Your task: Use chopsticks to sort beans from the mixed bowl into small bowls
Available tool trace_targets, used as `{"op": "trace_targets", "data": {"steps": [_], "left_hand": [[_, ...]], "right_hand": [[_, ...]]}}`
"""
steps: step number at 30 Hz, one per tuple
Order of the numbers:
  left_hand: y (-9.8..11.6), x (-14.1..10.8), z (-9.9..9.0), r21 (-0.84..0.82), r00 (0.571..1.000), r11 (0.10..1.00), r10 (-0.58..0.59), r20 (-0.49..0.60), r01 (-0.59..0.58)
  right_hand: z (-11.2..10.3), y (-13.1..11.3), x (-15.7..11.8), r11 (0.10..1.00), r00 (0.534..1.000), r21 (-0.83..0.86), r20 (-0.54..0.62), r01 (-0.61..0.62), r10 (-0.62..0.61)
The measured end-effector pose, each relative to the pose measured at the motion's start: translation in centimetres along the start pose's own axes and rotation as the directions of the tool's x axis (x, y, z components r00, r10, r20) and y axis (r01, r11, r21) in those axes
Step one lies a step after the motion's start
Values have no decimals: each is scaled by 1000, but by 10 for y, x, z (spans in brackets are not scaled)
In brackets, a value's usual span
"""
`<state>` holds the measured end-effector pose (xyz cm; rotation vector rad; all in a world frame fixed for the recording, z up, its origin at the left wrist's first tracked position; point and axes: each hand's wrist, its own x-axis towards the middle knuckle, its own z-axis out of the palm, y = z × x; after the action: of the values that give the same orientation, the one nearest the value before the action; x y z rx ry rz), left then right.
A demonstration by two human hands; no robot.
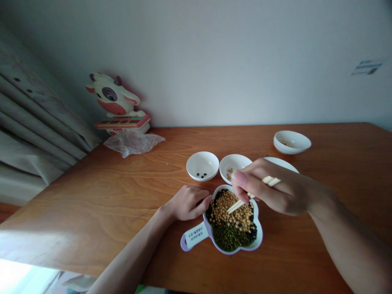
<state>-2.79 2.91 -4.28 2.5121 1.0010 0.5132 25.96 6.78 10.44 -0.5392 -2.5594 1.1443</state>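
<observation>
A pale purple-rimmed dish [259, 237] with a labelled handle [197, 235] stands in front of me, holding yellow soybeans [223, 209], green mung beans [231, 237] and black beans [252, 234]. My left hand [191, 202] is closed at the dish's left rim, its fingers curled against the edge. Pinched in my right hand [272, 185] is a pair of wooden chopsticks [235, 207], their tips down among the soybeans. A white bowl [202, 159] just beyond contains a few black beans. Beside it, a second bowl [234, 160] with some yellow beans is partly covered by my right hand.
Behind my right hand, a third white bowl [281, 162] is mostly hidden. Farther back right stands another bowl [292, 143] with a little in it. A cow-shaped toy keyboard [118, 106] and a clear plastic bag [133, 143] are at the back left, near a curtain [39, 134].
</observation>
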Motion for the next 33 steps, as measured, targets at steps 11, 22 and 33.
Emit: {"op": "trace_targets", "data": {"steps": [11, 22, 33], "left_hand": [[-1, -1, 1, 17, 1000, 1000, -9, -2, 10], [-3, -2, 3, -2, 1000, 1000, -1, -4, 1], [-2, -1, 2, -20, 1000, 1000, 18, -13, -18]], "right_hand": [[-12, -4, -9, 994, 993, -100, -115, -36, 25], [-23, -9, -18, 985, 985, -161, -171, -58, 30], [-17, -10, -13, 985, 992, -168, -128, -45, 23]]}}
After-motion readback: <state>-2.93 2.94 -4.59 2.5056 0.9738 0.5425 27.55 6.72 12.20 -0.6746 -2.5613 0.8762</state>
